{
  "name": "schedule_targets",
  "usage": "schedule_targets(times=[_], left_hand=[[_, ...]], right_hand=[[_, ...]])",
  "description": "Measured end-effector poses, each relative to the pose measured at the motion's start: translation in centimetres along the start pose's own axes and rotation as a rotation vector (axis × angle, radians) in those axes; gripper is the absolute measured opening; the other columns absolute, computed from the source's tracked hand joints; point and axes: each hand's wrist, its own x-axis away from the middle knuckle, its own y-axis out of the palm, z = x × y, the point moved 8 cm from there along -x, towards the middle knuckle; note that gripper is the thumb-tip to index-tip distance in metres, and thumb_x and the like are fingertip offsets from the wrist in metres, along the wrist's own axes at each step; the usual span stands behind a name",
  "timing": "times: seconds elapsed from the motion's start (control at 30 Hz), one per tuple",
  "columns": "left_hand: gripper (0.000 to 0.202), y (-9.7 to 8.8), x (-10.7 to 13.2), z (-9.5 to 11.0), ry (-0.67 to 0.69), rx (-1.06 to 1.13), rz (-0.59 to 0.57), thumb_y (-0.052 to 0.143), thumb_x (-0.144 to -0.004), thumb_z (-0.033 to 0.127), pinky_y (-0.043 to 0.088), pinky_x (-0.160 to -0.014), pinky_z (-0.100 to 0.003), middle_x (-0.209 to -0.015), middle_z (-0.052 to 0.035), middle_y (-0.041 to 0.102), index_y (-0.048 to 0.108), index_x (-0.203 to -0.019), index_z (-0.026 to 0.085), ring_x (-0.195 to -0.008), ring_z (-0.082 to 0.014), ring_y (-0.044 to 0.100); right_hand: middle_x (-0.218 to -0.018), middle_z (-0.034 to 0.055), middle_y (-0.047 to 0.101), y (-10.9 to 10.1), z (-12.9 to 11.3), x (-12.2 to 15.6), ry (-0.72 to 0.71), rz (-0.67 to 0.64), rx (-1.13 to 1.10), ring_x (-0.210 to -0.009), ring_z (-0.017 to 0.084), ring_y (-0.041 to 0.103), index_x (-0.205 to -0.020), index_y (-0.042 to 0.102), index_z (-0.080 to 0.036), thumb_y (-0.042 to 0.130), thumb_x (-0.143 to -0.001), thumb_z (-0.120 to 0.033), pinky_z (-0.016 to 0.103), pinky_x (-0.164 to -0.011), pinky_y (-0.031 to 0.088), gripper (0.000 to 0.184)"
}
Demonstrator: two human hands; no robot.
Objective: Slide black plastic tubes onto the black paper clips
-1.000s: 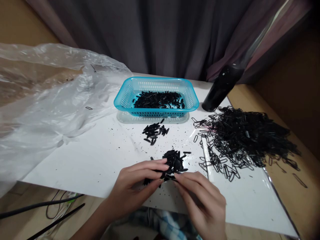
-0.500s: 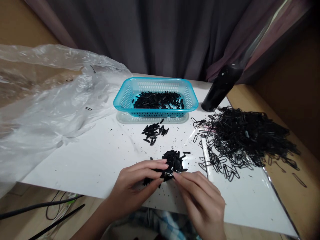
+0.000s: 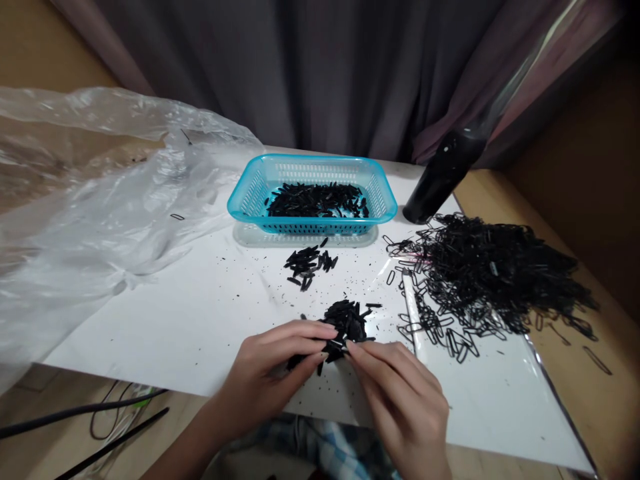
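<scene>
My left hand [image 3: 280, 357] has thumb and fingertips drawn together at one end of a small black strip [image 3: 338, 345] with a pale glint. My right hand [image 3: 403, 387] pinches around the strip's other end between thumb and forefinger. The fingertips partly hide the strip, so its exact kind is unclear. Right behind and under the fingers is a heap of short black stick-like pieces [image 3: 350, 319]. A smaller cluster of similar pieces [image 3: 303, 261] lies farther back on the white sheet.
A blue plastic basket [image 3: 313, 225] at the back contains many black pieces. To the right spread a large pile of thin black loops [image 3: 500, 267] and a white strip-like tool [image 3: 411, 303]. A dark bottle-like object [image 3: 440, 177] leans behind them. Clear plastic sheeting [image 3: 100, 220] covers the left side.
The strip between my fingertips has turned slightly, and my fingers have shifted a little around it. Everything else looks the same.
</scene>
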Motion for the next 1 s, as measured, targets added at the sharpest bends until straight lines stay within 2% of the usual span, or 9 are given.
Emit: schedule_targets(times=[0.17,0.3,0.5,0.77,1.0], left_hand=[[0.023,0.05,0.25,-0.12,-0.004,-0.008,-0.006,0.066,-0.087,0.001,0.058,-0.097,-0.019,-0.106,-0.0044,0.08,0.074,-0.099,0.019,-0.102,-0.0147,0.075],[0.023,0.11,0.34,-0.12,-0.006,-0.007,-0.016,0.064,-0.088,0.002,0.062,-0.091,-0.023,-0.106,-0.0053,0.08,0.074,-0.1,0.02,-0.1,-0.0176,0.076],[0.023,0.06,0.19,-0.02,-0.016,0.011,-0.018,0.065,-0.087,0.002,0.062,-0.083,-0.019,-0.106,-0.0069,0.08,0.075,-0.098,0.02,-0.091,-0.016,0.078],[0.025,0.47,0.18,-0.1,-0.03,0.027,-0.059,0.062,-0.088,0.001,0.062,-0.087,-0.022,-0.106,-0.0063,0.079,0.073,-0.1,0.019,-0.097,-0.017,0.076],[0.021,0.07,0.25,-0.17,-0.015,-0.01,-0.001,0.065,-0.089,0.003,0.062,-0.087,-0.023,-0.104,-0.0059,0.079,0.073,-0.098,0.02,-0.094,-0.0166,0.076]], right_hand=[[-0.101,0.0067,0.073,0.1,0.09,-0.05,0.007,-0.01,0.008,-0.082,0.016,0.063,-0.116,0.069,-0.014,0.054,-0.092,0.001,0.029,-0.071,0.053,0.032],[-0.1,0.0065,0.073,0.24,0.52,0.33,0.049,-0.012,-0.004,-0.081,0.016,0.064,-0.117,0.069,-0.017,0.052,-0.094,-0.002,0.03,-0.07,0.054,0.032],[-0.1,0.0066,0.073,0.33,0.7,0.65,0.055,-0.026,-0.029,-0.081,0.017,0.066,-0.121,0.068,-0.02,0.05,-0.095,-0.002,0.032,-0.07,0.055,0.036],[-0.097,0.0046,0.073,0.38,-0.13,0.05,0.03,-0.063,-0.202,-0.077,0.015,0.065,-0.114,0.069,-0.021,0.056,-0.093,-0.002,0.029,-0.064,0.054,0.031],[-0.097,0.0054,0.071,-0.15,0.38,0.48,0.09,0.045,-0.129,-0.084,0.015,0.066,-0.114,0.068,-0.019,0.057,-0.091,0.002,0.028,-0.07,0.054,0.033]])
